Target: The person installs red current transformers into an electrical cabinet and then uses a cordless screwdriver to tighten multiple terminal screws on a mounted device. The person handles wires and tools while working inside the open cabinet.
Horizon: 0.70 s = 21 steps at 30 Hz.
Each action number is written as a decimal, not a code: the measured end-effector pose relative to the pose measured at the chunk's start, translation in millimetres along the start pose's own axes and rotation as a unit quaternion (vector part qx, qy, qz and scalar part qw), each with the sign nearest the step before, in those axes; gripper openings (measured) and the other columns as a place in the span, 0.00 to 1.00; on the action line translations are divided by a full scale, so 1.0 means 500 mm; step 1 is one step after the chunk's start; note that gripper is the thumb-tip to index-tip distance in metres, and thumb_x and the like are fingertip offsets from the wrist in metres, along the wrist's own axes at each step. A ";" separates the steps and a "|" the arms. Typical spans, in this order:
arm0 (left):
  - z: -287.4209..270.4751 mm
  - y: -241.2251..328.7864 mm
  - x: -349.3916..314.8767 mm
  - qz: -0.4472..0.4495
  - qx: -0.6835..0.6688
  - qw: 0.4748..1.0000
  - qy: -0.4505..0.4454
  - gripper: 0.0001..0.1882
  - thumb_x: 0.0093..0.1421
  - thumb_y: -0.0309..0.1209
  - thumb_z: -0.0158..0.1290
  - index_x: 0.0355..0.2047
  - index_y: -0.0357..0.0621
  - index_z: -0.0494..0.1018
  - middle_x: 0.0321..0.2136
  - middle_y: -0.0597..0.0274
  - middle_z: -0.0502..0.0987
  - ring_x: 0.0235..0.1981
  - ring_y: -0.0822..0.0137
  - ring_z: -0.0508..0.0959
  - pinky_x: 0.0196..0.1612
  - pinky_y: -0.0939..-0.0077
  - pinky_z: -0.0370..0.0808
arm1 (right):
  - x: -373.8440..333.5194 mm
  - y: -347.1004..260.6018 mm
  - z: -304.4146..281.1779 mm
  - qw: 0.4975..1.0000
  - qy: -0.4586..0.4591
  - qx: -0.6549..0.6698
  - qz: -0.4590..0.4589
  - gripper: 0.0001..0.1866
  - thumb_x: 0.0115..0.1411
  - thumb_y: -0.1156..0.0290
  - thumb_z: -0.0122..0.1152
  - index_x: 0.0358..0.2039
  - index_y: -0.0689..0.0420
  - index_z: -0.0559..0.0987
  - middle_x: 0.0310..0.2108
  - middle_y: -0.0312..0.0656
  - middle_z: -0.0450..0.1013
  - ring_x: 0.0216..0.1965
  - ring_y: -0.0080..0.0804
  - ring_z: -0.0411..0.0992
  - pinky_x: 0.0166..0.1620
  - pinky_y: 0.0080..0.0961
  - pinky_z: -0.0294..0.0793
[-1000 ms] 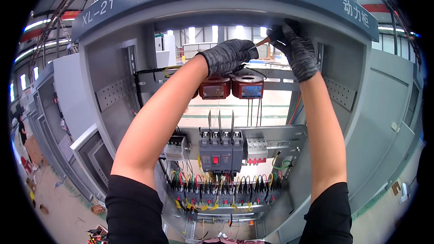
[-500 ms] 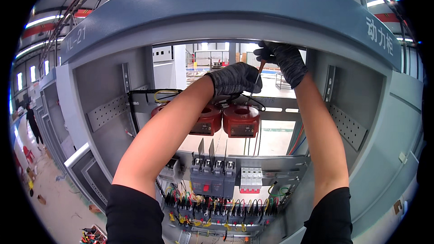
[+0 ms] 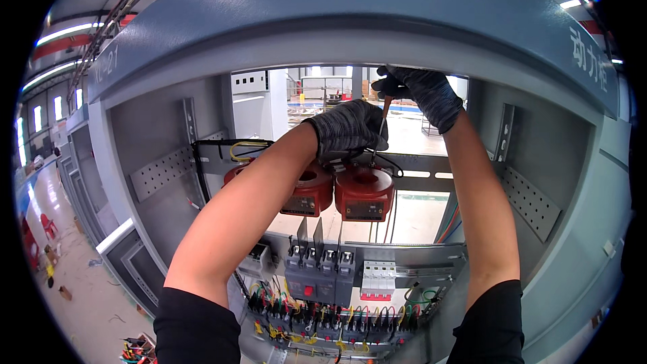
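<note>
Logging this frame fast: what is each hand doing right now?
Left hand: closed, resting on the black wires above the red ring transformers.
Right hand: closed on the screwdriver, tip pointing down.

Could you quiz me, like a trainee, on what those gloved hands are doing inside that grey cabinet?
1. True or false: both hands wear dark gloves.
2. Which hand holds the screwdriver? A) left B) right
3. What colour are the ring-shaped units below the hands?

Key:
1. True: left hand and right hand are both gloved.
2. B. The right hand grips its handle from above; the tip points down beside the left hand.
3. Red: the ring-shaped units hang side by side on the rail in the cabinet.
</note>
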State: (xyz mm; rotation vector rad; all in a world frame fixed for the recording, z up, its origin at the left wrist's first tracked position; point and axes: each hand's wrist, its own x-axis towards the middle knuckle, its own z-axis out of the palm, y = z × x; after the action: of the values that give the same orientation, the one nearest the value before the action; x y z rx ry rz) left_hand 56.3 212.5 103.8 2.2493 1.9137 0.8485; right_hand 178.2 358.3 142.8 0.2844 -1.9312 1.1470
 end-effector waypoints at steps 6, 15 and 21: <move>-0.004 0.011 -0.009 -0.004 0.039 0.999 0.016 0.15 0.54 0.29 0.58 0.40 0.33 0.75 0.28 0.58 0.80 0.28 0.71 0.75 0.37 0.75 0.73 | 0.017 0.000 -0.012 0.987 -0.140 0.071 -0.026 0.18 0.61 0.60 0.59 0.42 0.63 0.77 0.36 0.47 0.77 0.37 0.39 0.79 0.43 0.34 0.80; 0.000 -0.005 -0.011 -0.020 0.012 1.000 0.008 0.16 0.55 0.29 0.57 0.42 0.33 0.74 0.29 0.58 0.79 0.29 0.70 0.76 0.36 0.76 0.74 | 0.083 0.030 0.012 0.930 -0.224 0.265 -0.122 0.14 0.57 0.60 0.61 0.32 0.59 0.78 0.29 0.42 0.76 0.33 0.39 0.76 0.46 0.41 0.77; 0.011 -0.006 -0.017 -0.016 -0.054 0.998 0.002 0.15 0.53 0.34 0.60 0.36 0.35 0.75 0.28 0.54 0.79 0.30 0.65 0.77 0.37 0.71 0.74 | 0.158 0.076 0.036 0.840 -0.385 0.374 -0.081 0.11 0.55 0.67 0.57 0.17 0.52 0.71 0.12 0.31 0.60 0.14 0.21 0.59 0.19 0.22 0.64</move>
State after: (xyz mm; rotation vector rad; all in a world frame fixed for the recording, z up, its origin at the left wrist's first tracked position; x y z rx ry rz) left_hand 55.7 206.9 94.7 2.1500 1.8532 0.9304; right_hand 98.5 381.7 175.6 1.4999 -1.9177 1.8113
